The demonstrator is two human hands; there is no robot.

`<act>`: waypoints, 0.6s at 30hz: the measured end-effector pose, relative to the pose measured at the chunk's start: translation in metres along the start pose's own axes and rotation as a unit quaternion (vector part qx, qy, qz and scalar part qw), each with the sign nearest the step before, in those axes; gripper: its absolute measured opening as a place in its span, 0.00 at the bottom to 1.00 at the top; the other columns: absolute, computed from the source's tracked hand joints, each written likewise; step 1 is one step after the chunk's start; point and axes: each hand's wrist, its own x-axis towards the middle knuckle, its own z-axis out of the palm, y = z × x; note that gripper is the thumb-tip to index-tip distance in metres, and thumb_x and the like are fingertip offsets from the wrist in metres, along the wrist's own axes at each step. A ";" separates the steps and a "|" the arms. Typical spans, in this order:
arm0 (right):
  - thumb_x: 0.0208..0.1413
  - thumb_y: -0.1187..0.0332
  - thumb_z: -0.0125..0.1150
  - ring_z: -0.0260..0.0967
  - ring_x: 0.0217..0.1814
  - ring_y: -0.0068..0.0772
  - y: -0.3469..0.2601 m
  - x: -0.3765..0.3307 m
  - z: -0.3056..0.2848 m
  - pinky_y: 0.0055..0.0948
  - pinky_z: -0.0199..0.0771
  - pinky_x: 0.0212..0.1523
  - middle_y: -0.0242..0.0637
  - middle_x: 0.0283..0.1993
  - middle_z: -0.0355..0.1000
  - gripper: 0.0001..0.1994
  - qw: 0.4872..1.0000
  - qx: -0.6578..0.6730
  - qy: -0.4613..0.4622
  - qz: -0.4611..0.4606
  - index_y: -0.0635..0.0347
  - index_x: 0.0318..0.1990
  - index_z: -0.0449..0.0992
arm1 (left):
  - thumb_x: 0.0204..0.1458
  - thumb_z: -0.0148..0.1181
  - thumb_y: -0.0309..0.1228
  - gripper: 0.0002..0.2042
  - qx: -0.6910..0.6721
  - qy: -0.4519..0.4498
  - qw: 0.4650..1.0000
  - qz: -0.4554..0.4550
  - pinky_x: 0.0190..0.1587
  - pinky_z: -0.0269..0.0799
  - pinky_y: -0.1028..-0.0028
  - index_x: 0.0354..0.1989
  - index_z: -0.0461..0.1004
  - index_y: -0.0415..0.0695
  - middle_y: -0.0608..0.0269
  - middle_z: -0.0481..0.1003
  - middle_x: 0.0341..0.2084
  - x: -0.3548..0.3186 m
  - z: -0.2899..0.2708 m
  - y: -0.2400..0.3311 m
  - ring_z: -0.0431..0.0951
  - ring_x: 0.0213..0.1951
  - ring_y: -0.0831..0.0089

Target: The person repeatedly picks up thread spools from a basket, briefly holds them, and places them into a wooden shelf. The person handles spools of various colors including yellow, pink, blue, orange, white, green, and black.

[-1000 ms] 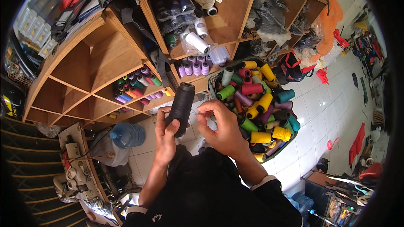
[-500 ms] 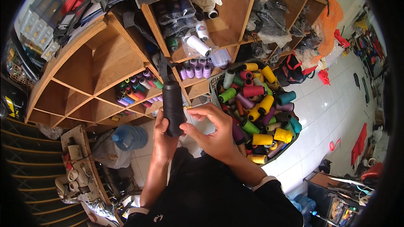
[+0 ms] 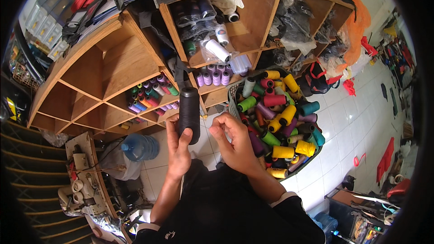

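My left hand [image 3: 179, 156] is wrapped round a large spool of black thread [image 3: 189, 114], its thumb pressed on the lower part. The spool stands nearly upright in front of my body. Just to its right, apart from it, my right hand [image 3: 237, 149] has its fingers curled in with thumb and forefinger together. Whether a thread end is pinched there is too fine to make out. Beyond that hand stands a basket [image 3: 233, 96] heaped with yellow, green, red, purple and teal thread spools [image 3: 282, 119].
Wooden cubby shelves [image 3: 86, 83] curve across the far side, with small coloured spools [image 3: 149, 95], lilac spools [image 3: 217, 77] and white spools [image 3: 218, 50] inside. A blue water bottle [image 3: 140, 147] stands at left. Red cloth scraps [image 3: 385, 159] lie on the tiled floor [image 3: 337, 140] at right.
My right hand has drawn away from the spool to the right, its thumb and fingers closing together. My left thumb now lies across the spool's front.
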 end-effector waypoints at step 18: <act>0.67 0.67 0.49 0.58 0.33 0.15 -0.043 -0.001 -0.016 0.18 0.61 0.36 0.28 0.33 0.61 0.08 0.955 0.222 -0.149 0.128 0.62 0.37 0.66 | 0.35 0.73 0.23 0.27 0.437 0.056 0.854 0.276 0.44 0.67 0.59 0.47 0.68 0.39 0.47 0.65 0.39 0.012 -0.003 -0.012 0.68 0.43 0.51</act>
